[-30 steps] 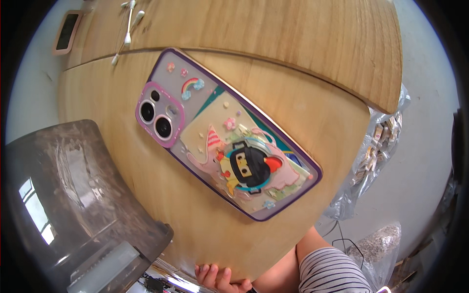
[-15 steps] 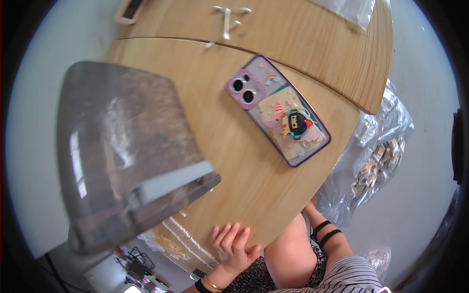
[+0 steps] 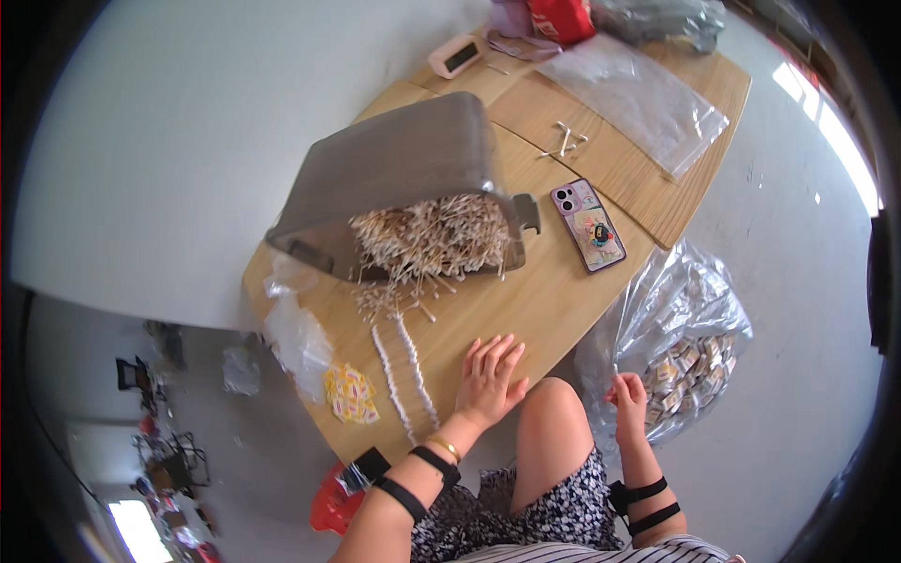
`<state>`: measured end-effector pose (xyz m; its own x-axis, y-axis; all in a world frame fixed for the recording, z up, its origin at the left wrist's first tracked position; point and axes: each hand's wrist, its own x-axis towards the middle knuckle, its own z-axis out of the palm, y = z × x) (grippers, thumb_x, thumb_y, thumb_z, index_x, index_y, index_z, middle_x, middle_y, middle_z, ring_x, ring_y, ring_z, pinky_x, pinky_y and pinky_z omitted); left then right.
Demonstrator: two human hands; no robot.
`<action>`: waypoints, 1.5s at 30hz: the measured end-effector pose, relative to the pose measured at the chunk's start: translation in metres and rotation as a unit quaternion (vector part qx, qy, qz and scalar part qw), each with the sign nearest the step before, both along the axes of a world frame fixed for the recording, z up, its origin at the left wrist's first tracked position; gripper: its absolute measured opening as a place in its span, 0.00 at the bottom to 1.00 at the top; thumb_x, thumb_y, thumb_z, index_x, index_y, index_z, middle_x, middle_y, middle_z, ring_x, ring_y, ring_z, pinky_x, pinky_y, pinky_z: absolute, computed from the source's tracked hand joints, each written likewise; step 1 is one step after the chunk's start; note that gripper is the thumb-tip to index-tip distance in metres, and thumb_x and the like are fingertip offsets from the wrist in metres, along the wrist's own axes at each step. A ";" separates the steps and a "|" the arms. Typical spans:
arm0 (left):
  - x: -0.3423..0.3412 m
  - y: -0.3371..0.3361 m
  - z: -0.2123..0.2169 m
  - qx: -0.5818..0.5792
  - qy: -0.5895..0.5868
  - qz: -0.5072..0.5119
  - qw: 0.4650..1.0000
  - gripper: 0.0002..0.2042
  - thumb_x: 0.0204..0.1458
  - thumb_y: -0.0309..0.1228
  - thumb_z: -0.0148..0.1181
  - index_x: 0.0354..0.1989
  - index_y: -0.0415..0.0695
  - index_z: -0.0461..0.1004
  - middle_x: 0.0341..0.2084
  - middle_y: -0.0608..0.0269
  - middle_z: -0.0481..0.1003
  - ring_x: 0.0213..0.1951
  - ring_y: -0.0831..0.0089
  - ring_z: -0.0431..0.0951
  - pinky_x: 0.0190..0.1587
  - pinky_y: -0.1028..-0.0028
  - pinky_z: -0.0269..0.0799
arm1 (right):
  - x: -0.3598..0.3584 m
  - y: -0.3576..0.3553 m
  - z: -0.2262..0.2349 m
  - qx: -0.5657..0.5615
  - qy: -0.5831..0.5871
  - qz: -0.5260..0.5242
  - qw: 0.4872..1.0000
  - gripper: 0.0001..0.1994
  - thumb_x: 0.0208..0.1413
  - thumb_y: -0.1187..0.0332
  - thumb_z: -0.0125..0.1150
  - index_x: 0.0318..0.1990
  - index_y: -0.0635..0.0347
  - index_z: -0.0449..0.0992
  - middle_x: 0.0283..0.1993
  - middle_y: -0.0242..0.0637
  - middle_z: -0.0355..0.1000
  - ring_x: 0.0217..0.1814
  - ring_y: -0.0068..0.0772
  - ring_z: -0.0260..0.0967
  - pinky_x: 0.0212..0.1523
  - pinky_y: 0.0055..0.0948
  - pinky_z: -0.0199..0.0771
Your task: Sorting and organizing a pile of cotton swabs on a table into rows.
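One left hand (image 3: 490, 377) lay flat and open on the wooden table (image 3: 526, 300), near two rows of cotton swabs (image 3: 405, 377). One right hand (image 3: 629, 402) pinched the clear bag (image 3: 676, 319). One grey bin (image 3: 394, 174) lay tipped over.

Grey plastic bin (image 3: 394, 174), centre-left of frame, lying on its side w/ open mouth facing lower frame, latch sticking out at its right corner. Phone (image 3: 587, 224) right of centre, face down, pastel case w/ cartoon stickers, just beside the latch. Flat clear plastic bag (image 3: 648, 103) upper right. Small pink device (image 3: 455, 56) at top centre; red bag (image 3: 563, 17) at top edge, right of it. Yellow packets (image 3: 350, 394) in thin clear wrap, lower left. Red obj (image 3: 333, 507) at bottom, partly hidden.
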<state>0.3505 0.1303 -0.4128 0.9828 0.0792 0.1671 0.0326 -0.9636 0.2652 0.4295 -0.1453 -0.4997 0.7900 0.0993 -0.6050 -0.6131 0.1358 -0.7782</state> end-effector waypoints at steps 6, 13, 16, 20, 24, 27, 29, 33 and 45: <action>-0.027 -0.004 0.029 -0.022 -0.048 0.030 0.998 0.20 0.58 0.35 0.58 0.59 0.46 0.72 0.61 0.57 0.70 0.64 0.60 0.67 0.71 0.54 0.56 | -0.021 0.054 0.107 0.026 -0.241 0.192 0.951 0.04 0.66 0.74 0.59 0.41 0.65 0.75 0.34 0.29 0.73 0.36 0.17 0.70 0.39 0.19 0.71; -0.220 -0.032 0.033 -0.199 -0.094 0.132 0.966 0.06 0.52 0.23 0.61 0.37 0.45 0.79 0.35 0.61 0.80 0.40 0.57 0.80 0.44 0.60 0.75 | -0.075 0.098 0.158 -0.068 -0.429 0.383 0.815 0.05 0.55 0.77 0.65 0.39 0.65 0.77 0.36 0.38 0.72 0.37 0.33 0.74 0.40 0.27 0.75; -0.280 -0.041 0.039 -0.238 -0.056 0.211 0.946 0.04 0.53 0.23 0.60 0.35 0.43 0.79 0.33 0.57 0.80 0.37 0.55 0.80 0.42 0.60 0.76 | -0.098 0.118 0.167 -0.065 -0.407 0.476 0.777 0.04 0.54 0.75 0.66 0.36 0.61 0.78 0.36 0.38 0.71 0.41 0.39 0.74 0.42 0.33 0.76; -0.310 -0.047 0.044 -0.257 -0.083 0.278 0.922 0.04 0.54 0.24 0.59 0.35 0.41 0.80 0.33 0.54 0.80 0.37 0.53 0.81 0.43 0.60 0.76 | -0.119 0.148 0.159 -0.128 -0.552 0.517 0.641 0.04 0.50 0.69 0.68 0.34 0.54 0.80 0.36 0.37 0.71 0.47 0.44 0.70 0.48 0.39 0.74; -0.313 -0.050 0.037 -0.288 -0.112 0.287 0.907 0.05 0.56 0.24 0.58 0.36 0.40 0.80 0.32 0.52 0.80 0.37 0.52 0.81 0.42 0.59 0.76 | -0.149 0.183 0.123 -0.163 -0.576 0.511 0.617 0.04 0.49 0.69 0.68 0.33 0.53 0.80 0.38 0.37 0.70 0.48 0.46 0.67 0.51 0.40 0.73; -0.308 -0.047 0.044 -0.293 -0.110 0.260 0.914 0.05 0.56 0.24 0.58 0.37 0.40 0.80 0.32 0.52 0.80 0.36 0.52 0.81 0.40 0.60 0.76 | -0.162 0.195 0.099 -0.179 -0.616 0.477 0.600 0.06 0.48 0.69 0.67 0.34 0.52 0.79 0.41 0.38 0.69 0.49 0.47 0.66 0.51 0.45 0.71; -0.308 -0.044 0.043 -0.294 -0.104 0.249 0.917 0.05 0.56 0.24 0.58 0.37 0.39 0.80 0.32 0.52 0.80 0.35 0.52 0.81 0.40 0.61 0.76 | -0.164 0.202 0.092 -0.194 -0.622 0.474 0.593 0.07 0.48 0.69 0.67 0.36 0.51 0.78 0.42 0.39 0.68 0.50 0.47 0.65 0.52 0.45 0.70; -0.316 -0.036 0.040 -0.307 -0.110 0.258 0.909 0.05 0.56 0.25 0.59 0.37 0.40 0.80 0.32 0.53 0.80 0.34 0.53 0.81 0.38 0.61 0.75 | -0.165 0.209 0.097 -0.210 -0.612 0.474 0.597 0.11 0.47 0.68 0.68 0.39 0.50 0.77 0.44 0.41 0.65 0.51 0.48 0.64 0.55 0.45 0.68; -0.273 -0.005 0.031 -0.266 -0.154 0.299 0.903 0.12 0.48 0.24 0.67 0.41 0.43 0.76 0.37 0.57 0.77 0.44 0.55 0.78 0.47 0.59 0.71 | -0.151 0.192 0.102 -0.221 -0.587 0.460 0.629 0.14 0.47 0.66 0.70 0.43 0.52 0.77 0.47 0.42 0.67 0.54 0.49 0.64 0.58 0.45 0.67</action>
<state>0.0773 0.1257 -0.3819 0.6513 0.7300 0.2072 0.3507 -0.5317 0.7709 0.2789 0.0462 -0.3973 0.4495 0.8676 0.2126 0.7576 -0.2441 -0.6054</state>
